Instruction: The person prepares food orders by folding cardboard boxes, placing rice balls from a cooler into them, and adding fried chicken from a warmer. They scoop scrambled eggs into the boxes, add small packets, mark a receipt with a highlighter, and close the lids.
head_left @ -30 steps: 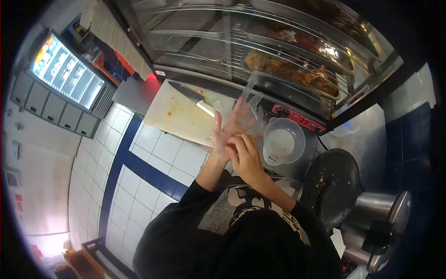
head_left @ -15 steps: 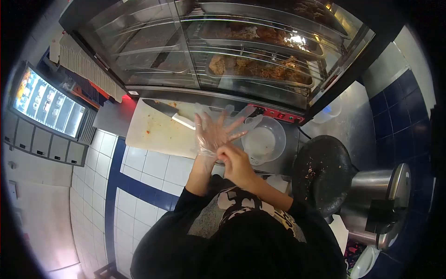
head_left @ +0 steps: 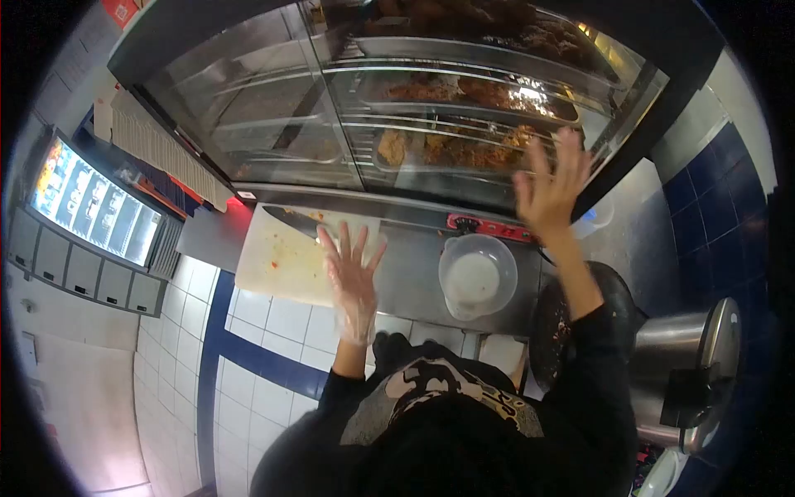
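My left hand [head_left: 351, 277] wears a clear plastic glove and is held palm up with its fingers spread, holding nothing. It overlaps the right end of a white cutting board [head_left: 286, 257]. A knife [head_left: 291, 220] lies along the board's back edge, its handle partly hidden behind my left fingers. My bare right hand [head_left: 553, 184] is raised with fingers stretched out, in front of the right glass door of a food warming cabinet [head_left: 356, 178]. Nothing is in that hand. Inside the cabinet, trays hold browned fried food [head_left: 472, 151].
A clear plastic tub [head_left: 478, 277] stands on the steel counter [head_left: 406, 269], below the red control panel [head_left: 501, 229]. To the right are a dark round pan [head_left: 609, 298] and a large steel pot [head_left: 675, 352]. Stacked cartons [head_left: 157, 137] and a lit drinks fridge [head_left: 95, 203] stand left.
My right hand has left the glove cuff at my left wrist and moved right and up to the cabinet front. My left hand has shifted slightly left and down.
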A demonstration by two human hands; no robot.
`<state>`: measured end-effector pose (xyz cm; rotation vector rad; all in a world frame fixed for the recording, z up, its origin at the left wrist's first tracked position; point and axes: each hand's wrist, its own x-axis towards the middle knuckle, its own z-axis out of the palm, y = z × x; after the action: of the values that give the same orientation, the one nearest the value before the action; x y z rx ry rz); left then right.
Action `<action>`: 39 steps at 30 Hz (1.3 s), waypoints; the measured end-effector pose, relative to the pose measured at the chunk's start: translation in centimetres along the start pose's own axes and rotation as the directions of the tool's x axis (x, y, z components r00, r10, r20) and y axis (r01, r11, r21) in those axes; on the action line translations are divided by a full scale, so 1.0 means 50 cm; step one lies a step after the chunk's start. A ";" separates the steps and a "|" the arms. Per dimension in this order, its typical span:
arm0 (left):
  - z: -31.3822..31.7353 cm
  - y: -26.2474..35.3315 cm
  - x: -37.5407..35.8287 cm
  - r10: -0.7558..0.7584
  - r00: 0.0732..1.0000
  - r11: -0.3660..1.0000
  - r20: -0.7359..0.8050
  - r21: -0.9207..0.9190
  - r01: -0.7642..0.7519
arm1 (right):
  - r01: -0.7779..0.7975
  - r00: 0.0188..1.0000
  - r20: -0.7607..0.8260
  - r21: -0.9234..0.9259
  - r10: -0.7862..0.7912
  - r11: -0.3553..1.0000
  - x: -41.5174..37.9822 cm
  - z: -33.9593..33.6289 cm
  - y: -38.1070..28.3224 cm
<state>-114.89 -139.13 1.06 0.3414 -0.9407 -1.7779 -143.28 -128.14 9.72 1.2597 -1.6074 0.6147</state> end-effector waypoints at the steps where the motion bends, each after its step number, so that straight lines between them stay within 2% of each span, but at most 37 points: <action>1: -0.013 0.009 -0.007 0.006 1.000 1.000 -0.016 0.025 -0.006 | -0.012 1.000 -0.009 -0.140 0.011 0.990 0.007 0.035 0.051; 3: -0.043 0.021 -0.019 0.016 0.998 0.997 -0.060 0.073 -0.012 | 0.026 0.998 -0.058 -0.226 -0.040 0.974 -0.015 0.102 0.100; 6: -0.065 0.006 -0.031 0.075 0.983 0.979 -0.165 0.201 -0.041 | 0.038 0.996 -0.071 -0.232 -0.056 0.972 0.009 0.128 0.064; 8: -0.035 -0.019 -0.038 0.035 0.993 0.926 0.116 0.369 -0.076 | 0.063 0.996 -0.045 -0.225 -0.074 0.972 0.037 0.150 -0.001; 9: -0.011 -0.039 -0.032 0.000 0.965 0.892 0.261 0.436 -0.118 | 0.060 0.997 -0.043 -0.164 -0.067 0.985 0.052 0.171 -0.041; 11: 0.031 -0.082 -0.008 -0.254 0.792 0.632 0.555 0.715 -0.299 | 0.062 0.998 -0.016 -0.047 -0.063 0.997 0.087 0.212 -0.132; 12: 0.067 -0.108 -0.004 -0.256 0.730 0.578 0.633 0.706 -0.410 | 0.061 0.998 0.006 0.023 -0.061 0.998 0.107 0.224 -0.178; 13: 0.105 -0.133 0.000 -0.263 0.661 0.520 0.703 0.680 -0.516 | 0.024 0.997 0.067 0.250 -0.042 0.968 0.127 0.220 -0.219; 14: 0.135 -0.156 0.012 -0.216 0.612 0.366 0.761 0.644 -0.672 | -0.029 0.991 0.127 0.461 -0.034 0.887 0.143 0.204 -0.250; 15: 0.163 -0.180 0.031 -0.180 0.548 0.193 0.817 0.576 -0.795 | -0.065 0.993 0.115 0.579 -0.003 0.813 0.148 0.181 -0.273; 17: 0.222 -0.252 0.096 0.105 0.582 0.123 0.806 0.570 -0.812 | -0.116 0.993 0.104 0.782 0.055 0.613 0.140 0.120 -0.311; 19: 0.304 -0.208 0.157 0.167 0.557 -0.083 0.814 0.574 -0.814 | -0.159 0.986 0.160 0.795 0.051 0.586 0.116 0.052 -0.297; 20: 0.305 -0.232 0.183 0.099 0.587 -0.147 0.804 0.595 -0.790 | -0.178 0.982 0.186 0.802 0.044 0.570 0.096 0.024 -0.283; 22: 0.292 -0.275 0.212 -0.034 0.649 -0.285 0.760 0.615 -0.735 | -0.346 0.938 0.304 0.787 0.167 0.510 0.032 -0.006 -0.258; 25: 0.264 -0.263 0.216 0.013 0.628 -0.077 0.778 0.627 -0.775 | -0.538 0.840 0.408 0.719 0.359 0.440 -0.065 -0.050 -0.201; 26: 0.253 -0.262 0.215 0.080 0.625 -0.080 0.777 0.630 -0.773 | -0.616 0.783 0.451 0.652 0.428 0.442 -0.099 -0.070 -0.182; 29: 0.226 -0.197 0.194 0.024 0.661 -0.052 0.750 0.661 -0.748 | -0.793 0.593 0.505 0.502 0.627 0.346 -0.186 -0.129 -0.146; 32: 0.154 -0.182 0.213 0.109 0.630 -0.069 0.769 0.638 -0.767 | -0.857 0.386 0.535 0.510 0.752 0.076 -0.270 -0.158 -0.137; 35: 0.142 -0.141 0.233 0.048 0.691 -0.010 0.721 0.692 -0.722 | -0.896 0.263 0.622 0.441 0.737 -0.052 -0.315 -0.176 -0.138; 36: 0.146 -0.132 0.246 -0.062 0.773 -0.004 0.632 0.774 -0.633 | -0.896 0.253 0.642 0.438 0.724 -0.075 -0.319 -0.178 -0.140; 39: 0.212 -0.126 0.271 0.020 0.638 -0.076 0.769 0.638 -0.766 | -0.889 0.239 0.689 0.438 0.685 -0.130 -0.317 -0.176 -0.149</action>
<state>-131.25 -145.65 6.02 0.2572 -2.3953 -0.1896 -133.07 -116.38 -2.19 0.6246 -2.3768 2.3968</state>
